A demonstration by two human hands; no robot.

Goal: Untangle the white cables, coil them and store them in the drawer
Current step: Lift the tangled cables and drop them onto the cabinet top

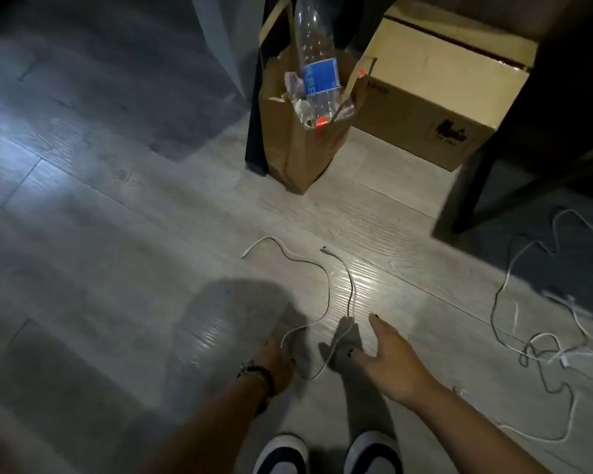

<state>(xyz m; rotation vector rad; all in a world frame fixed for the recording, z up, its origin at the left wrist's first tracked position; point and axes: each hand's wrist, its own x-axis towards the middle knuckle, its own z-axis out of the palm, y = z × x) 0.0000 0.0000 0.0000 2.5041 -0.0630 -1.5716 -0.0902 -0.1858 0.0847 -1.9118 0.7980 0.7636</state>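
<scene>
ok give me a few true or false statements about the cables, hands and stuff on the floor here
1. A white cable lies loose on the floor in front of the hands. True.
2. The right hand is curled into a fist. False: its fingers are spread, open above the floor.
3. A clear plastic bottle stands in the brown paper bag. True.
4. The tangled cables are already coiled neatly. False: they sprawl in a loose tangle off to the right.
5. The left hand is down at the near end of the cable. True, though shadow hides whether it grips it.
6. The cardboard box sits left of the bag. False: it sits to its right.
</scene>
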